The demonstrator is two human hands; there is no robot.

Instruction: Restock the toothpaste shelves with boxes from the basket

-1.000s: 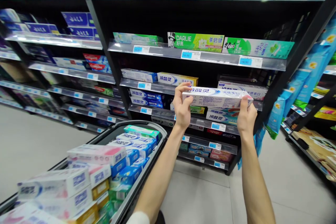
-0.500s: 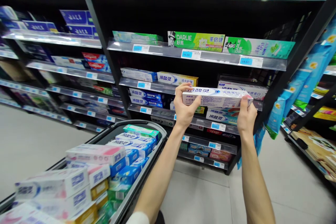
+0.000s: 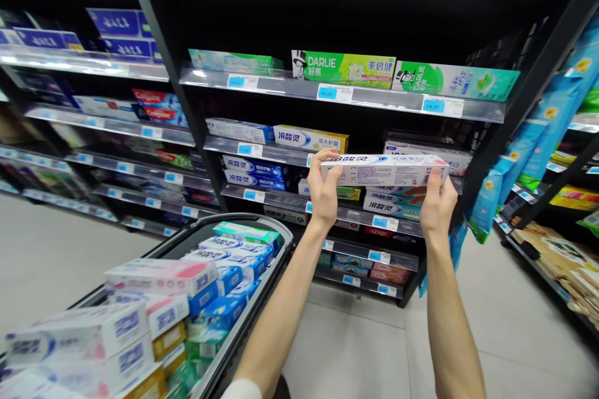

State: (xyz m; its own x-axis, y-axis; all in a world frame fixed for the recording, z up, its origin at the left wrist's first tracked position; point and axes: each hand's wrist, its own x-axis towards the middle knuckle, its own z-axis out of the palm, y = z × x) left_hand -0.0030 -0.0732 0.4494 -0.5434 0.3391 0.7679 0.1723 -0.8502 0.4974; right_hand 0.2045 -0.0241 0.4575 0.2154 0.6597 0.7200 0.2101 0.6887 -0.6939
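A long white toothpaste box [image 3: 386, 173] with pink and blue print is held level in front of the shelves, between my two hands. My left hand [image 3: 324, 193] pinches its left end, thumb on the near side. At the other end my right hand [image 3: 437, 206] has its thumb on the near face and its fingers behind. Just beyond the box, a similar white box [image 3: 461, 161] lies on a shelf, partly covered by the held one. A yellow-ended toothpaste box [image 3: 311, 138] sits on that shelf to the left.
At lower left a dark basket with a grey rim [image 3: 281, 248] is piled with toothpaste boxes [image 3: 161, 274]. Green boxes [image 3: 344, 68] stand on the shelf above. Blue packets [image 3: 491, 196] hang at the right end of the rack, beside another shelf of goods [image 3: 556, 249].
The view has shifted slightly, so shelves and basket sit a little further left. Both hands keep hold of the box, and its printed near side faces me a bit more squarely.
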